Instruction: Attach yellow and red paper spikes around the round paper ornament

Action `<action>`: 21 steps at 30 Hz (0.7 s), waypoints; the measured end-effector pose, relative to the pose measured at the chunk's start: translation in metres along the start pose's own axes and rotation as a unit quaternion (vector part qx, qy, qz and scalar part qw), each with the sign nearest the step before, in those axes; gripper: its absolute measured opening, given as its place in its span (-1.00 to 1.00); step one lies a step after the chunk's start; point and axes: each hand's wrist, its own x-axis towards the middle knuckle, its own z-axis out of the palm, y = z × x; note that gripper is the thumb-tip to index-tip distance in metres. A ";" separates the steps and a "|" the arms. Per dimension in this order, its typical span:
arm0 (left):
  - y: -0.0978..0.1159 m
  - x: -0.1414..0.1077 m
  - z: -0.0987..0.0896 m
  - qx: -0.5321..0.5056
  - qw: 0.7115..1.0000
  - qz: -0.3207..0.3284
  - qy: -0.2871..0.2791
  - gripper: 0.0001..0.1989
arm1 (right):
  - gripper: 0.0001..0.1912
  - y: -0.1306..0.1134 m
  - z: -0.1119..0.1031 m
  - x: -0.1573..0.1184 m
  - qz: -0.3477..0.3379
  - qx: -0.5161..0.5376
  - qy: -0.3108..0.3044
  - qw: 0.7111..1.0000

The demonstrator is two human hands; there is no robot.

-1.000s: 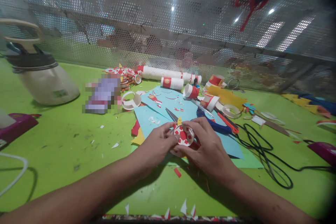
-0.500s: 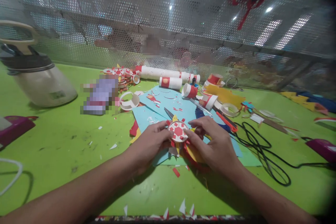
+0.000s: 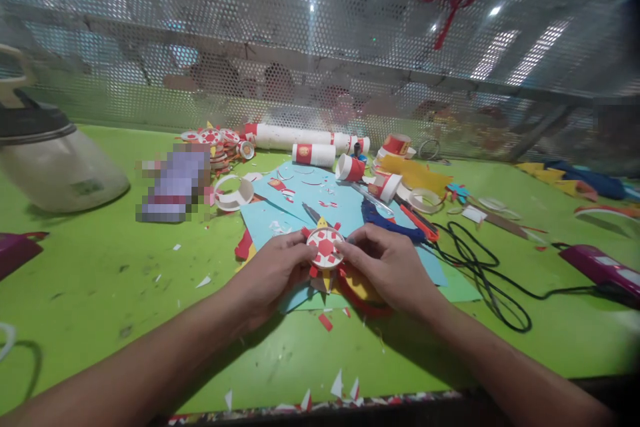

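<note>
Between my two hands is a paper turtle (image 3: 326, 248), a round white disc with red patches, red legs, a yellow head and a yellow tail. My left hand (image 3: 280, 267) pinches its left edge between thumb and fingers. On the opposite edge my right hand (image 3: 387, 267) grips it, thumb on top. Under the turtle lie scissors (image 3: 367, 293) with red and yellow handles, their blade pointing away from me and partly covered. Light blue paper sheets (image 3: 270, 213) spread out beneath, strewn with red and white scraps.
Paper cups (image 3: 314, 155) and a paper ring (image 3: 234, 193) lie beyond. More paper turtles (image 3: 210, 137) are piled at the back left near a blurred-out purple object (image 3: 175, 183). A spray bottle (image 3: 60, 170) stands left; a black cord (image 3: 480, 267) and purple device (image 3: 600, 267) lie right.
The whole view has swung slightly to the right, so things sit further left. My right fingers have come down closer onto the turtle's right edge; both hands still hold it.
</note>
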 end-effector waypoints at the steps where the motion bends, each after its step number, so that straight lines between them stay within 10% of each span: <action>1: 0.000 0.000 0.000 0.002 1.000 -0.002 0.002 -0.83 | -0.71 0.000 0.001 0.000 -0.002 -0.002 0.001 1.000; 21: -0.002 0.002 -0.001 0.009 1.000 -0.005 0.023 -0.84 | -0.73 0.005 0.006 0.001 0.001 0.007 -0.002 1.000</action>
